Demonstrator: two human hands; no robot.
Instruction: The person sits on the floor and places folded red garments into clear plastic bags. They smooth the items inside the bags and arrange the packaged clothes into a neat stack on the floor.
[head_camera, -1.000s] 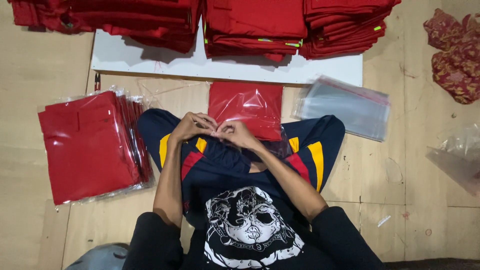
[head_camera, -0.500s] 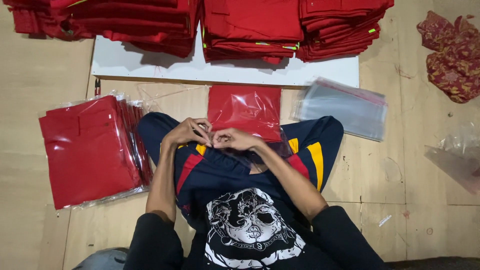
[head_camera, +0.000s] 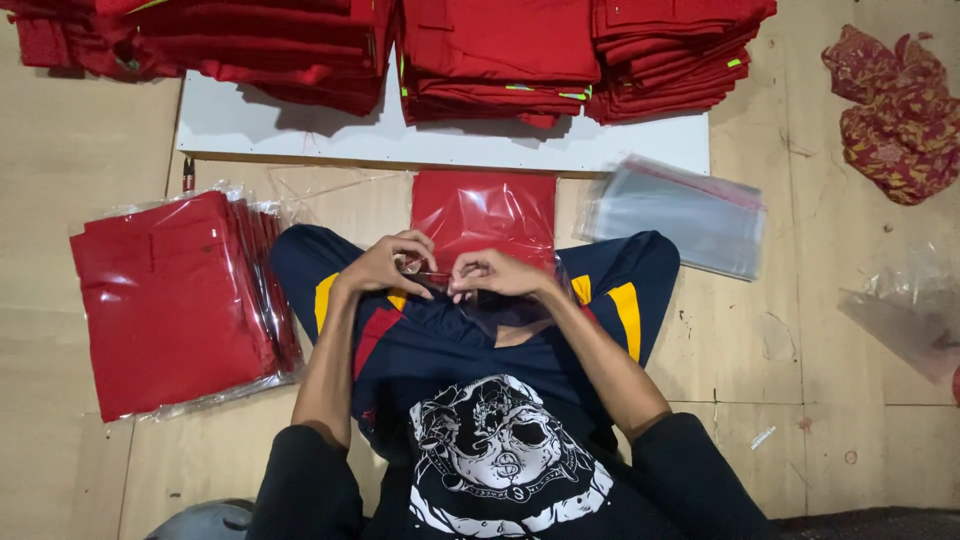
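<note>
I sit cross-legged on a wooden floor. A folded red garment inside a clear plastic bag (head_camera: 483, 212) lies in front of my knees. My left hand (head_camera: 385, 265) and my right hand (head_camera: 497, 272) are close together at the near edge of that bag, both pinching its open flap, which hangs over my lap. The fingers of both hands are curled on the plastic.
A stack of bagged red garments (head_camera: 175, 300) lies at my left. A pile of empty clear bags (head_camera: 675, 212) lies at the right. Stacks of unbagged folded red garments (head_camera: 500, 50) sit on a white board (head_camera: 300, 135) ahead. Patterned red cloth (head_camera: 895, 110) lies far right, loose plastic (head_camera: 910, 310) near it.
Both hands have shifted slightly along the bag's near edge and stay together on the flap. The bagged garment has not moved.
</note>
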